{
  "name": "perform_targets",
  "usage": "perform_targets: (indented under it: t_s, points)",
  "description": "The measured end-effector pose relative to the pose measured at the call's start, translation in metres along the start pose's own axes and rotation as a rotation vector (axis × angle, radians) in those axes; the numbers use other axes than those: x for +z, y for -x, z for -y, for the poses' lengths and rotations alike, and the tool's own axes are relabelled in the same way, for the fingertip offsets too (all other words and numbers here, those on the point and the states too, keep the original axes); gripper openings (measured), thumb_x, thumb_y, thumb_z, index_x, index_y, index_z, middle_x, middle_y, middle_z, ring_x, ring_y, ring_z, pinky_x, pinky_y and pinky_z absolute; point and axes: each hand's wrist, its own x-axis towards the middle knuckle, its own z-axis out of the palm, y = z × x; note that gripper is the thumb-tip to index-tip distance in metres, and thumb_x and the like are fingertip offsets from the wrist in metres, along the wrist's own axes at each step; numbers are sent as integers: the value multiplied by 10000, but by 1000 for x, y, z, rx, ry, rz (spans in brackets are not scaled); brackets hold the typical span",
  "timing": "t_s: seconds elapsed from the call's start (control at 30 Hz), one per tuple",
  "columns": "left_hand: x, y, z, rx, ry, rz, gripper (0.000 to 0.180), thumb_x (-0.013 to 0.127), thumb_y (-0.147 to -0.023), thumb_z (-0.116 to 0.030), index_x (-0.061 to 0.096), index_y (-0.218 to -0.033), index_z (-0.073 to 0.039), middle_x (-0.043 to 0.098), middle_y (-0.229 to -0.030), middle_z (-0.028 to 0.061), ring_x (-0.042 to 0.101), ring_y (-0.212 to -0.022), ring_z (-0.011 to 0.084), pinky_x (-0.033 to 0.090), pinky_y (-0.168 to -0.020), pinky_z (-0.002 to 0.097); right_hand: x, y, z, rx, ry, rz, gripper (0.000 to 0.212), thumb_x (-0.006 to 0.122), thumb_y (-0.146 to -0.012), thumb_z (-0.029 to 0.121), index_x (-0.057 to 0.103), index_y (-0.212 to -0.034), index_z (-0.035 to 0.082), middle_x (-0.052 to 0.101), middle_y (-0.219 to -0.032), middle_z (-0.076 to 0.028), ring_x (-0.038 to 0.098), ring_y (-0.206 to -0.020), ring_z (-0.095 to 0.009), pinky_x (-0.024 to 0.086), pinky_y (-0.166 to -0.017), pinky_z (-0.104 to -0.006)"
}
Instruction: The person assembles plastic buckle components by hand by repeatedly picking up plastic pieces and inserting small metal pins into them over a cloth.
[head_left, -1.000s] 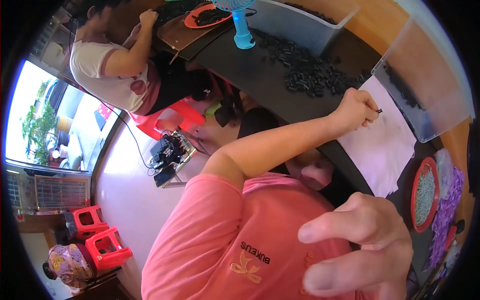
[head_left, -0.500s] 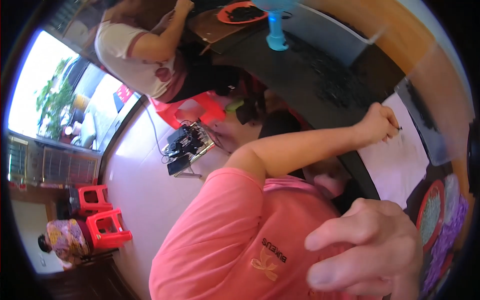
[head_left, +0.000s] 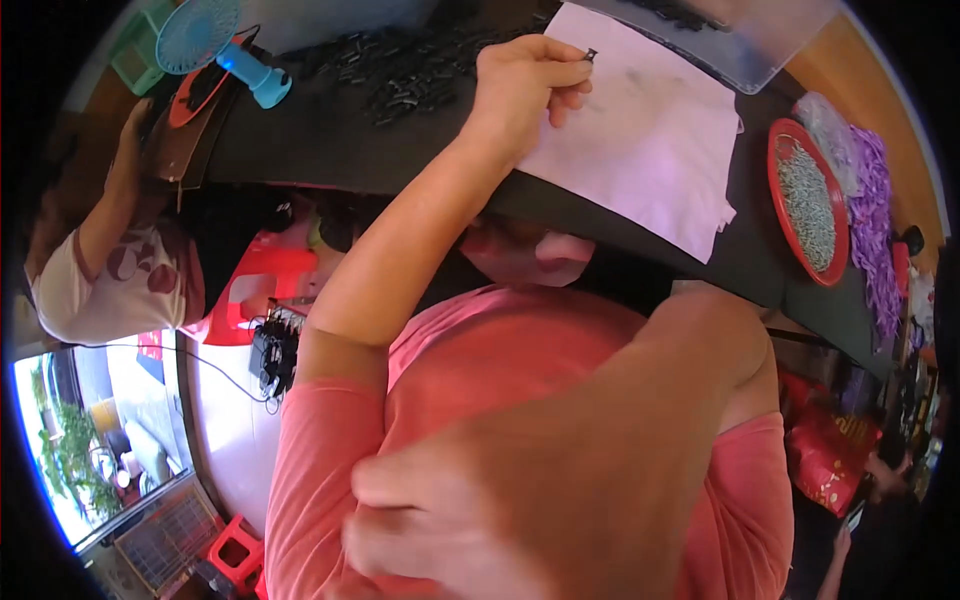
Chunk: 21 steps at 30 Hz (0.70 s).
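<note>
My left hand point(head_left: 525, 95) reaches out over the table and is closed, pinching a small black part point(head_left: 591, 54) between thumb and fingertips. Beneath it lies a pale sheet point(head_left: 640, 160) with uneven edges and faint dark smudges. Just left of this hand, several small black pieces are heaped in a loose pile point(head_left: 410, 85) on the dark tabletop. Close to the camera, my right hand point(head_left: 510, 500) looms large in front of my pink shirt, away from the table. Motion smears its bent fingers, and I see nothing in them.
Right of the sheet stands a red tray point(head_left: 776, 185) of small silvery pieces, beside purple shredded material point(head_left: 872, 230). A clear plastic bin point(head_left: 752, 78) is at the far edge. At left are a blue fan point(head_left: 262, 85), an orange plate point(head_left: 185, 112) and another person point(head_left: 130, 275).
The view has swung round, so the table now runs across the top. My right hand has come nearer the camera and further left. The left hand still pinches the black part.
</note>
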Motion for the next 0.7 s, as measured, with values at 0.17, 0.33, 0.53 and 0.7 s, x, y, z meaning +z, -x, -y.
perform_targets:
  t_s: [0.17, 0.33, 0.53, 0.7]
  points:
    - [-26, 13, -2, -37, 37, -45, 127, 656, -861, -55, 632, -936, 45, 654, -769, 111, 588, -597, 143, 428, -494, 253, -19, 40, -1, 46, 35, -217, 147, 563, -814, 139, 638, -733, 42, 644, -836, -129, 594, -771, -167, 490, -651, -288]
    - [0, 6, -4, -69, 141, 50, 85, 673, -818, -16, 641, -865, 47, 655, -736, 115, 593, -573, 151, 422, -462, 258, -95, 82, -85, 413, 712, -704, 177, 599, -798, 38, 621, -959, -32, 585, -867, -40, 577, -834, -155, 462, -756, -268]
    - [-4, 3, -5, -103, 152, 78, 125, 626, -876, -30, 625, -969, 53, 659, -816, 132, 585, -621, 150, 433, -523, 269, -107, 86, -139, 285, 1009, -521, 259, 640, -718, 69, 631, -976, 46, 628, -878, -94, 641, -746, -297, 501, -646, -376]
    - [-7, -2, 1, -91, 233, 76, 88, 672, -824, -11, 645, -871, 57, 661, -787, 113, 603, -624, 161, 449, -507, 260, -104, 82, -162, 203, 1149, -579, 242, 668, -697, 86, 627, -934, 55, 622, -865, -90, 636, -722, -296, 504, -620, -384]
